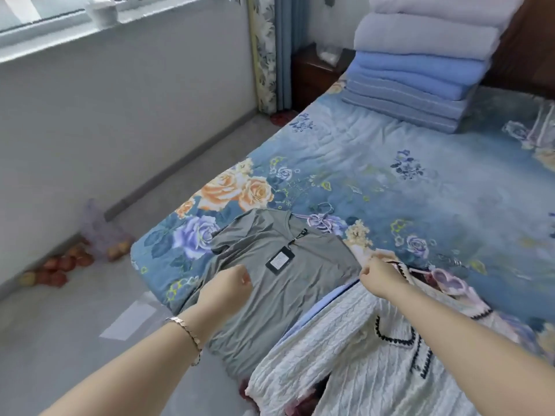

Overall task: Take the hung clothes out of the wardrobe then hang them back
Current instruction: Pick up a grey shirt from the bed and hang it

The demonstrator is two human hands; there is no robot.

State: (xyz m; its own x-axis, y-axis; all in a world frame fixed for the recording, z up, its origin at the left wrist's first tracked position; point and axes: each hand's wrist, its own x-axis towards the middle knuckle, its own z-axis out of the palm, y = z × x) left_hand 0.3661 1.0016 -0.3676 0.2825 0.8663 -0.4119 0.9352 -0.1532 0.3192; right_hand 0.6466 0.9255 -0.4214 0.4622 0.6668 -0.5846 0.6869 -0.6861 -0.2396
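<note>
At the near corner of the bed [375, 163], the left hand's [237, 283] fingers [247, 280] are curled down onto the chest of a grey T-shirt [270, 298], and creases in the cloth run toward them, so they seem to pinch it. The right hand's [380, 274] fingers [365, 273] are also curled, at the shirt's right shoulder where it meets a white cable-knit cardigan [330, 364]; I cannot tell which cloth they grasp, or whether they grasp any. A bracelet [187, 328] circles the left wrist.

The T-shirt lies flat, front up. Its long axis runs away from the person, leaning slightly right: the collar points toward the far end of the bed and the hem hangs over the near edge. A black-edged tag [280, 262] rests on the chest, strung from the collar, and a pale hanger hook [327, 210] shows just past the neckline.

The cardigan, trimmed in black, lies to the right of the shirt and overlaps its side, with a blue edge of cloth [315, 309] between them.

Farther off, folded blankets [420, 73] are stacked at the head of the bed, beside a dark nightstand [312, 76]. Apples [60, 265] lie on the floor along the wall.
</note>
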